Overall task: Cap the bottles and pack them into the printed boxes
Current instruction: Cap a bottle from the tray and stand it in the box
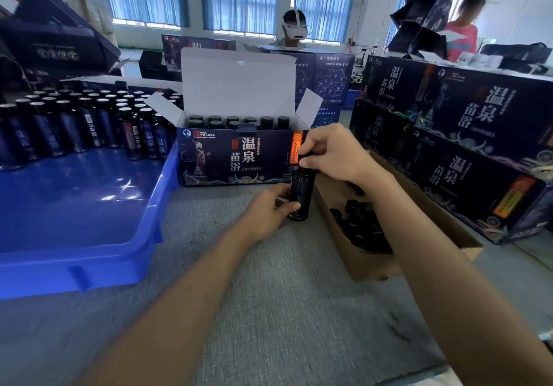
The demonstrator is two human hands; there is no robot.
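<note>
Head view: dark glossy bottle (300, 194) stands upright.

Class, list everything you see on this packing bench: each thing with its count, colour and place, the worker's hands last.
Held bottle: one, dark, upright on the table before the open box.
Open printed box: one, dark blue, centre.
Packed bottles: about ten showing, black-capped, inside the open box.
Tray: one, blue, left.
Loose bottles: many, dark, pale tops, tray's far end.
Cardboard box: one, brown, right.
Black caps: many, inside the cardboard box.
Closed printed boxes: several, dark blue, stacked right.
Table: one, grey.
Left hand: grips the held bottle's body.
Right hand: grips its top.
</note>
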